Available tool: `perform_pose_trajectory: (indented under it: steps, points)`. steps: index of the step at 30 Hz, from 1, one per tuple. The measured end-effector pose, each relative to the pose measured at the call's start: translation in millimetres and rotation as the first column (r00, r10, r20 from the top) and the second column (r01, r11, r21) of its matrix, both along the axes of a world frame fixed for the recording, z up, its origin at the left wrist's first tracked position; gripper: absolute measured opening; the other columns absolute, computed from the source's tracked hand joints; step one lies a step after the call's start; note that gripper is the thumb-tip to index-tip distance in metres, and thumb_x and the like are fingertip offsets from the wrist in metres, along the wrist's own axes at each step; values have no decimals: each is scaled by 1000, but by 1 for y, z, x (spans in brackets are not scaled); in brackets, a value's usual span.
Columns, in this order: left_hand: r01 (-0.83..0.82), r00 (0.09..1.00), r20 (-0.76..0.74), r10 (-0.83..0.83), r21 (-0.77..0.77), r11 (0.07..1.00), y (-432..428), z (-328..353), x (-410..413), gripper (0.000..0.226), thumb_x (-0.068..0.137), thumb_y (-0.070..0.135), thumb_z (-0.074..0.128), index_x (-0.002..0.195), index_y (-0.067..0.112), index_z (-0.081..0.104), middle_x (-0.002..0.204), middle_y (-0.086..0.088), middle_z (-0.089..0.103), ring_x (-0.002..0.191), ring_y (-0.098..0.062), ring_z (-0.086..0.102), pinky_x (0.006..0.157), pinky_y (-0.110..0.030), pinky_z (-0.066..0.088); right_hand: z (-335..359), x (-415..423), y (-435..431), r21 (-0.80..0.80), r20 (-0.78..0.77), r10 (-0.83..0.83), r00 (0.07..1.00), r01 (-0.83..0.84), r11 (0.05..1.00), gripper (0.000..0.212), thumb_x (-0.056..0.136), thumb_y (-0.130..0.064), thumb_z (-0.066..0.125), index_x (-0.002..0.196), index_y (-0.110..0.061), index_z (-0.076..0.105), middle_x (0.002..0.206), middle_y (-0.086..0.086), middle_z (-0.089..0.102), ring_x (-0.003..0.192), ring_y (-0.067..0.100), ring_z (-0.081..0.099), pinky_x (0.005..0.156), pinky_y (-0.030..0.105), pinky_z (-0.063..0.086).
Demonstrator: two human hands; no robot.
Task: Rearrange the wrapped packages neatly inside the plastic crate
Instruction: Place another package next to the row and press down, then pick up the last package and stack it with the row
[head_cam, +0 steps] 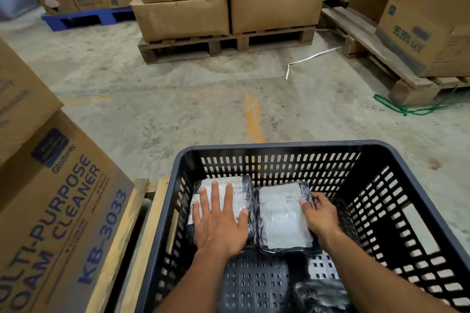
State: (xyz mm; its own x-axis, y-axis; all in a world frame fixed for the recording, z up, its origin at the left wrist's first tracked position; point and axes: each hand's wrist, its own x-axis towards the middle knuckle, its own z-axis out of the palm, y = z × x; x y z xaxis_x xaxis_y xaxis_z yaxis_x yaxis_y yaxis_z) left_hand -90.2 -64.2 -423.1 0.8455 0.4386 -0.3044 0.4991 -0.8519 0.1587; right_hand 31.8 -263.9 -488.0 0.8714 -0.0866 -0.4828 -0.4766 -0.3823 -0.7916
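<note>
A black slotted plastic crate [279, 150] stands in front of me. Two black-wrapped packages with white labels lie side by side on its floor near the far wall. My left hand [220, 221] rests flat, fingers spread, on the left package [236, 190]. My right hand [321, 213] curls over the right edge of the right package [282, 216], thumb on top. A third black-wrapped package [318, 295] lies near the crate's front, partly hidden by my right forearm.
A cardboard box marked foam cleaner [58, 211] sits on a wooden pallet [142, 223] left of the crate. Stacked cartons on pallets [229, 15] stand ahead and to the right [427, 28]. Loose white strap [312, 57] and green cord [407, 109] lie on the concrete floor.
</note>
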Motion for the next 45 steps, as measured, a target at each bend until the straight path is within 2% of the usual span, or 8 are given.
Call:
perform_pose_trajectory:
  steps: [6,10,14,20,24,30,38,45]
  points:
    - [-5,1000,-21,5,13,1000,0,0,3,77,103,62,18,163,32,-21,169,-4,-35,157,-31,-30,127,-52,-16,5,-2,6,-143,18,61,998,-57,988,39,101,-28,59,140,-25,53,141,18,53,117,34,57,65,29,49]
    - [2,999,-37,-3,-18,1000,1,4,4,77,103,62,18,163,33,-20,169,-4,-35,157,-31,-30,127,-53,-15,25,-6,-3,-257,-44,128,991,-135,957,49,101,-40,57,147,-26,48,150,20,41,136,41,39,115,55,36]
    - [-9,1000,-22,7,-77,997,2,7,2,79,103,65,25,165,34,-14,170,-2,-31,157,-30,-29,127,-50,-17,47,-7,-24,-325,-101,271,957,-289,900,61,94,-38,66,147,-20,41,151,19,34,134,40,44,117,56,36]
    - [-79,988,111,108,-242,967,-4,17,3,79,99,58,49,166,33,16,177,1,-9,161,-28,-16,130,-48,-9,129,23,-32,-407,-285,746,601,-781,474,46,95,-23,66,138,-14,52,129,9,58,96,16,58,74,24,50]
    - [-44,969,207,138,-402,915,-13,23,4,71,97,50,60,161,31,34,175,2,17,163,-23,3,132,-47,7,176,21,-12,-452,-201,875,440,-835,315,45,97,-30,64,139,-16,54,134,8,61,112,21,63,95,32,51]
    - [-35,951,241,195,-542,840,-16,31,1,71,95,47,65,159,32,39,168,0,37,154,-23,33,125,-48,31,174,-24,-59,-204,-106,917,384,-911,358,35,94,-25,70,128,-25,59,110,1,69,102,18,71,91,32,59]
    - [-20,961,236,147,-470,883,-16,26,-4,71,93,45,67,157,28,42,166,0,39,153,-23,36,124,-49,33,122,-66,-94,-35,-130,949,286,-958,284,37,77,-28,86,105,-45,69,119,0,63,113,23,64,97,44,56]
    - [7,976,206,72,-359,933,-20,22,-1,71,94,43,65,158,23,40,168,-3,33,156,-24,28,127,-47,27,102,-77,-103,28,-114,962,248,-967,252,42,85,-12,78,105,-46,65,123,8,63,110,34,67,92,52,60]
